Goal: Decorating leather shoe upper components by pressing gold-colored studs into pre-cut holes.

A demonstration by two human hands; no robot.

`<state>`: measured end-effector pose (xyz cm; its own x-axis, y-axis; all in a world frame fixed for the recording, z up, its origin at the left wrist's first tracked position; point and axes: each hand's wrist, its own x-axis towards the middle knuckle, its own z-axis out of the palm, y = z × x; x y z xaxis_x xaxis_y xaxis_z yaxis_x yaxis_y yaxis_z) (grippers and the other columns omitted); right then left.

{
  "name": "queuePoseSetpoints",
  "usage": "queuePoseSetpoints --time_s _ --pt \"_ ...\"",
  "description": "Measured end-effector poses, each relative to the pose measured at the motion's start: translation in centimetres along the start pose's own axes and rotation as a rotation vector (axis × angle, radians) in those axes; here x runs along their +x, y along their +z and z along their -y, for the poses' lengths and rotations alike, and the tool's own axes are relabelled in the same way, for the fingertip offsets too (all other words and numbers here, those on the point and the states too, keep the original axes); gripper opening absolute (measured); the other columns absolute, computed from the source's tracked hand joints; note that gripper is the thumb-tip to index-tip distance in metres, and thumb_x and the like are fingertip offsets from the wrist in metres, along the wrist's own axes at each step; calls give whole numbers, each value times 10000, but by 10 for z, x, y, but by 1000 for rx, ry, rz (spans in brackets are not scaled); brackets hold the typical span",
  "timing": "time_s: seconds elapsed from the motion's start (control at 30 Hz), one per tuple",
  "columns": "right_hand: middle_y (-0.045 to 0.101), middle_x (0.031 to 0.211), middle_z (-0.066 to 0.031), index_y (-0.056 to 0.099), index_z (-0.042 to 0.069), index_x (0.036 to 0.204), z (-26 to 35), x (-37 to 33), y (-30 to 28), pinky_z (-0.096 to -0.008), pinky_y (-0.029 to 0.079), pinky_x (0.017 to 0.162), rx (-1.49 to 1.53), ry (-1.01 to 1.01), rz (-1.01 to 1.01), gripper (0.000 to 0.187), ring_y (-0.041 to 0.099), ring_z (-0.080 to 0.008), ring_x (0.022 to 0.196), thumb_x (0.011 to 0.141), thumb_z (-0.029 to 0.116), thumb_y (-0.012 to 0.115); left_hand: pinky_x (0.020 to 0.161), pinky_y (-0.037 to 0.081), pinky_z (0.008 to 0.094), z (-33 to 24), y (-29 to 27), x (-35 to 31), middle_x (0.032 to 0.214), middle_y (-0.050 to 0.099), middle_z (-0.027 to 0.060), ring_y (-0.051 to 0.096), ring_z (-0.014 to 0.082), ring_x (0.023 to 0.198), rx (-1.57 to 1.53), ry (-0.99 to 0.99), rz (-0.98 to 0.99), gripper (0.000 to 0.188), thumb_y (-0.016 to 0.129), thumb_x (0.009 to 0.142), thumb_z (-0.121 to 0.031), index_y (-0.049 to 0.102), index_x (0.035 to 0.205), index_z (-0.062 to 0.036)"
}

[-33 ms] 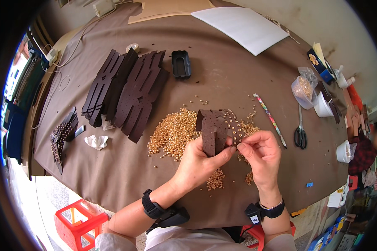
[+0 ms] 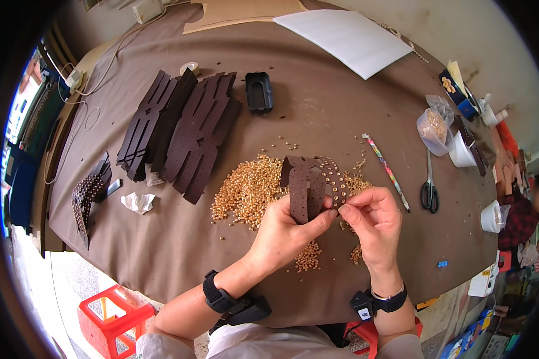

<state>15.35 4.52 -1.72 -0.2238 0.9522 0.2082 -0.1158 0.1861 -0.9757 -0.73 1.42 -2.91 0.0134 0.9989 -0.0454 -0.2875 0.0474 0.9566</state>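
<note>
My left hand [image 2: 290, 230] grips a dark brown perforated leather strip [image 2: 306, 194], curled over into a loop. Rows of gold studs [image 2: 335, 182] line its right side. My right hand [image 2: 374, 224] has thumb and forefinger pinched together at the strip's studded edge; whatever lies between the fingertips is too small or hidden to make out. Just left of the strip spreads a large pile of gold studs [image 2: 245, 191]. Smaller heaps of studs lie behind my right fingers and below the strip, including one heap [image 2: 308, 257] between my wrists.
Stacked dark cut leather pieces [image 2: 200, 134] lie at the left, near a finished-looking studded piece [image 2: 88, 194] and crumpled tissue [image 2: 138, 203]. A black tray [image 2: 259, 93] sits farther back. To the right are a patterned pen [image 2: 386, 172], scissors [image 2: 429, 194] and a tub of studs [image 2: 432, 133].
</note>
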Motion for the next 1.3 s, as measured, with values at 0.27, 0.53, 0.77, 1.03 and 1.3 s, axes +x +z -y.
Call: queuePoseSetpoints --time_s 0.27,0.53,0.77,1.03,1.3 --pt "615 853 -47 582 8 912 3 -2 2 -214 489 683 -102 -12 7 149 593 -97 757 806 -31 680 601 446 201 -2 1 1 796 595 -34 522 27 698 -49 -28 2 153 670 836 -78 594 946 -3" --pt "580 815 -39 664 52 867 3 2 6 -269 488 544 -794 -622 -73 215 596 -158 669 689 -30 753 645 462 206 -4 0 1 834 610 -21 548 34 750 -152 -58 23 127 641 857 -59 600 960 2" --pt "579 821 -46 650 17 849 3 1 6 -244 494 557 -614 -445 -47 154 590 -126 656 727 -33 730 674 467 206 -6 1 1 866 623 -1 569 44 790 -247 -83 30 128 619 870 -56 602 978 10" --pt "572 848 -51 628 -15 861 3 1 6 -220 481 596 -422 -278 -22 108 567 -100 683 778 -36 694 611 447 197 -1 -1 2 830 617 -6 565 31 769 -219 -93 43 124 615 881 -82 592 971 1" --pt "560 863 -45 613 -17 851 8 0 5 -211 476 611 -434 -245 -1 81 560 -88 698 801 -32 674 634 456 204 -2 0 1 823 614 -16 550 35 752 -153 -36 31 119 623 875 -75 596 958 5"
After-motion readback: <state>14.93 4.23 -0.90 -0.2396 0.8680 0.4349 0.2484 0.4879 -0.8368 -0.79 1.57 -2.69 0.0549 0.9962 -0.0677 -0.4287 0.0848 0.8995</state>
